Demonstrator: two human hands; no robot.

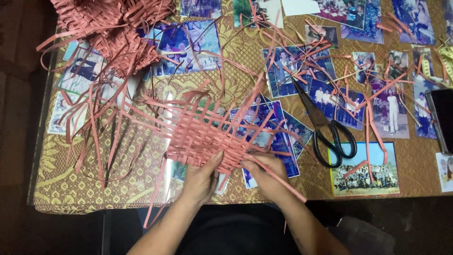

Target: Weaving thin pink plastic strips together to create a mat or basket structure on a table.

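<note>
A flat woven mat of pink strips (pixel 203 134) lies on the table in front of me, with loose strip ends sticking out on all sides. My left hand (pixel 202 178) presses on the mat's near edge, fingers spread against the weave. My right hand (pixel 269 175) rests at the mat's near right corner and pinches a long pink strip (pixel 283 182) that runs off to the lower right.
Black-handled scissors (pixel 325 127) lie right of the mat. A heap of woven pink strips (pixel 113 33) sits at the back left. Photographs (pixel 365 170) under glass cover the yellow patterned tabletop (pixel 71 179). A dark phone (pixel 443 118) lies at the right edge. Cut strips (pixel 330 61) litter the back.
</note>
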